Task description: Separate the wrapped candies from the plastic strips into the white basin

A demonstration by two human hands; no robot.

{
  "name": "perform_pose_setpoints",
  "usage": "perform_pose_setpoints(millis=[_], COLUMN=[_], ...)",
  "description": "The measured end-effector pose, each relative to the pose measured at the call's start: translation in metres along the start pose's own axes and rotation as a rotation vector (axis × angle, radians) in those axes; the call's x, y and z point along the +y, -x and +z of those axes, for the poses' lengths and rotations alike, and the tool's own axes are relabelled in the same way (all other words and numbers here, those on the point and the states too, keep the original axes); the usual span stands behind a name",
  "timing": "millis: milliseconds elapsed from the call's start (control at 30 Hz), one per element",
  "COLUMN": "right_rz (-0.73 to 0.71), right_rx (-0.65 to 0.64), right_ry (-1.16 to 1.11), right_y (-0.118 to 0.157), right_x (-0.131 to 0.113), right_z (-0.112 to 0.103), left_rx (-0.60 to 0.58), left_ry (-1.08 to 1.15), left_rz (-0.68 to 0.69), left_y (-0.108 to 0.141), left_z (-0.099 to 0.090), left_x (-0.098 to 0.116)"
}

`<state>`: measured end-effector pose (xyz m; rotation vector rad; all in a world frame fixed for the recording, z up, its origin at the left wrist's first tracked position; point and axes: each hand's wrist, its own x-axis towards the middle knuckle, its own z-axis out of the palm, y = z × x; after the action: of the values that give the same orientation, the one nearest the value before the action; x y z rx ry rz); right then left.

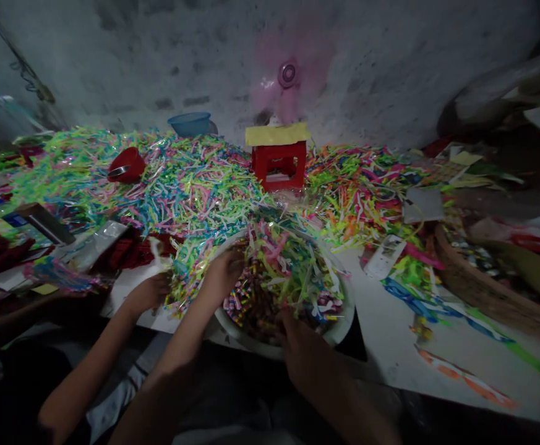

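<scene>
A pale round basin (346, 309) stands at the table's front edge, holding short striped and dark brown sticks (255, 312) and a heap of thin colourful plastic strips (292, 256). My left hand (223, 272) reaches over the basin's left rim; its fingertips are sunk among the contents and partly hidden. Low over the near right side of the basin, my right hand (304, 346) has its fingers bent down at the sticks. Shadow hides whatever lies between those fingers. Just left of the basin, another person's hand (149, 293) is at the strips by the table edge.
A large pile of colourful strips (195, 185) covers the table's back. On it are a red scoop-like bowl (128, 165) and a blue basin (190, 123). Behind my basin stands a red stool (279, 164) near a pink fan (288, 75). A brown curved container (487, 281) is at right.
</scene>
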<state>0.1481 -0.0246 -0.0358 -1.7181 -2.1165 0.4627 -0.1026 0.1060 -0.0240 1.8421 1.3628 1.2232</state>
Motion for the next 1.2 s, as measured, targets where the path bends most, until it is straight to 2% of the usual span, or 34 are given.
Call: perform_pose_setpoints(millis=[67, 133, 267, 367, 500, 633, 733, 800, 867, 933, 1033, 1100, 1200], right_rz=[-0.073, -0.053, 0.097, 0.157, 0.233, 0.264, 0.204, 0.194, 0.241, 0.266, 0.181, 0.120, 0.066], right_rx=[0.139, 0.188, 0.169, 0.256, 0.296, 0.306, 0.233, 0.161, 0.165, 0.207, 0.266, 0.291, 0.326], right_ry=[-0.222, -0.462, -0.862, -1.034, -0.951, -0.789, -0.730, -0.758, -0.807, -0.832, -0.856, -0.872, -0.811], right_y=[0.002, 0.002, -0.002, -0.005, -0.007, -0.009, -0.011, -0.012, -0.011, -0.010, -0.008, -0.005, 0.000], right_x=[0.006, 0.010, 0.014, 0.013, 0.001, -0.002, 0.004, 0.006, 0.005, 0.001, -0.002, -0.002, 0.001], right_z=[-0.002, -0.010, -0.024, -0.022, -0.012, -0.010, -0.011, -0.010, -0.007, 0.000, 0.010, 0.012, 0.010], left_rx=[-0.017, -0.037, -0.210, -0.314, -0.343, -0.384, -0.421, -0.366, -0.312, -0.354, -0.427, -0.360, -0.219], left_ry=[0.005, 0.021, 0.090, 0.165, 0.166, 0.144, 0.143, 0.228, 0.358, 0.460, 0.570, 0.675, 0.808], left_rz=[0.046, 0.072, 0.076, -0.022, -0.176, -0.170, -0.176, -0.231, -0.286, -0.327, -0.404, -0.484, -0.549], left_y=[0.000, 0.001, 0.018, 0.035, 0.047, 0.047, 0.046, 0.046, 0.049, 0.053, 0.061, 0.062, 0.060], left_z=[0.019, 0.029, 0.024, 0.020, 0.026, 0.027, 0.022, 0.022, 0.029, 0.041, 0.062, 0.070, 0.072], left_x=[0.024, 0.046, 0.078, 0.093, 0.100, 0.102, 0.105, 0.107, 0.108, 0.107, 0.102, 0.098, 0.090])
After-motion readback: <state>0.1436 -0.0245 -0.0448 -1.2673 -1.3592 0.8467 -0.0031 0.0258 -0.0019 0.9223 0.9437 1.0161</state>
